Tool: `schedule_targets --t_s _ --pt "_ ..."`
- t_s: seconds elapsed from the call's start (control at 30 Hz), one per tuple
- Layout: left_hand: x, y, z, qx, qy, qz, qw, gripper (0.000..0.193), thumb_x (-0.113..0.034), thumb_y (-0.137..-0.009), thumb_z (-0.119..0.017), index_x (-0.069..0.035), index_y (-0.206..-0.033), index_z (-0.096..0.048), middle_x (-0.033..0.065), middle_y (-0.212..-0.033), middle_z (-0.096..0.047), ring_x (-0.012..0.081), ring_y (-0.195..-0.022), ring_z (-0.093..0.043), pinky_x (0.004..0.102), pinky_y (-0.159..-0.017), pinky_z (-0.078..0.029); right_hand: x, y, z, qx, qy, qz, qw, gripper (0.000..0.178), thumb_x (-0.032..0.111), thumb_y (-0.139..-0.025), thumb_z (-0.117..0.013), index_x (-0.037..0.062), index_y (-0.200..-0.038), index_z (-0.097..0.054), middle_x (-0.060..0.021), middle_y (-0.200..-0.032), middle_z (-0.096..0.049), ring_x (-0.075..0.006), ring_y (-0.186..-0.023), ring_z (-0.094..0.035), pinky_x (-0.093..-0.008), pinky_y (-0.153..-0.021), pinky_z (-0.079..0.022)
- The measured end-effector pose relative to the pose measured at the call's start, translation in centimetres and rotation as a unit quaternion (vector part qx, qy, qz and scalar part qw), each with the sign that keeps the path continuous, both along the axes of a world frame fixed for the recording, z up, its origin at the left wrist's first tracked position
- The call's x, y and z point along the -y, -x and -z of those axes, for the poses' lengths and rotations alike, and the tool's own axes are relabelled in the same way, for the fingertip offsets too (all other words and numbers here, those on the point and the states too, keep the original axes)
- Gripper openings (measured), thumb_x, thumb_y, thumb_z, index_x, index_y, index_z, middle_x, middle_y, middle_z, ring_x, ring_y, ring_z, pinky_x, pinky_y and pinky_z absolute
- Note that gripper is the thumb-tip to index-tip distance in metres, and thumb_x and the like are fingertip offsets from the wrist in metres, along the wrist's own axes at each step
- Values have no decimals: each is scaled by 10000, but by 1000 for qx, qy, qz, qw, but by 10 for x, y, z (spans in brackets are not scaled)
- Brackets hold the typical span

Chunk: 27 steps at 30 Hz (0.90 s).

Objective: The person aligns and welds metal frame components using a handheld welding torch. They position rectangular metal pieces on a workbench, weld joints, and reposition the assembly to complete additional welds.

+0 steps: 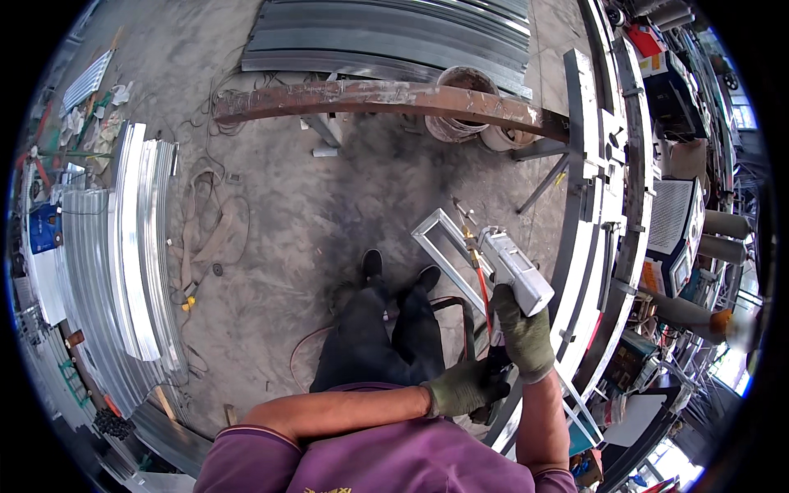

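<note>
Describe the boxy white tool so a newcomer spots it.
Find the long metal rails at right. Just left of them, at the gloved right hand, is the boxy white tool. Unlike the open metal frame beside it, its body is blocky.

Tool [516,264]: pale casing, smooth, slight sheen, looks like plastic; fitting [470,243] brassy metal. Gloves [527,335]: green cloth, matt, textured. Frame [444,236]: bare silvery metal, smooth. Beam [370,94]: rust-brown metal, rough, pale patches. Sheets [386,48]: grey ribbed metal, soft sheen. Profiles [136,255]: bright metal, glossy. Floor [279,189]: matt, smudged, concrete-like. Bucket [454,129]: crusted, dull. Shirt [394,460]: purple cloth, matt. Trousers [353,345]: dark cloth, matt.
</note>
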<state>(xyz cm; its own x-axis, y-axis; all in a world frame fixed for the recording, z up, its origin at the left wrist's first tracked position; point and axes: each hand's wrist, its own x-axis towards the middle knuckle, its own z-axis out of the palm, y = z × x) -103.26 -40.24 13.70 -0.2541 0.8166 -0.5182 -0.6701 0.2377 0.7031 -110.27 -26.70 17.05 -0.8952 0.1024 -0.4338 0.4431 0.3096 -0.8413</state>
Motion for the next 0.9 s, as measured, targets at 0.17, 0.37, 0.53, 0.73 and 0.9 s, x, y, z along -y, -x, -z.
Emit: schedule_targets --t_s 0.17,0.37,0.53,0.73,0.9 --pt "33 -3 6 -86 33 -45 995 708 -326 -1074 -695 -10 -1635 -402 190 -1322 -688 231 -1113 -737 388 -938 -586 -1 -23 14 -47 -10 -9 999 265 194 -1107 -680 12 -1300 -679 2 -1043 -690 -103 -924 -634 -297 -806 -540" --pt "57 37 73 -69 -75 -337 936 656 -195 -1123 -660 -21 -1672 -347 141 -1599 -514 201 -1418 -553 370 -1213 -431 14 -33 22 -8 -55 -28 998 271 136 -1041 -730 -9 -1269 -744 -173 -1121 -784 -280 -998 -768 -384 -874 -590" --pt "55 43 83 -49 -39 -379 923 746 -220 -1086 -726 -37 -1687 -322 127 -1606 -495 219 -1476 -498 400 -1243 -416 25 -30 18 -21 -118 -56 991 282 178 -1046 -732 11 -1271 -757 -188 -1085 -806 -318 -996 -801 -395 -847 -608" --pt "54 36 97 -70 -20 -370 926 843 -274 -1074 -741 -36 -1719 -254 143 -1648 -447 239 -1491 -491 415 -1233 -444 38 -26 20 -46 -132 -54 989 239 173 -1033 -738 17 -1212 -764 -189 -1005 -790 -352 -923 -787 -412 -790 -597" --pt "53 35 96 -71 -9 -393 917 867 -337 -1014 -809 -35 -1682 -346 220 -1612 -517 310 -1475 -550 429 -1227 -445 44 -24 19 -46 -128 -46 990 211 163 -1031 -734 21 -1185 -767 -166 -972 -783 -341 -885 -771 -418 -779 -590"
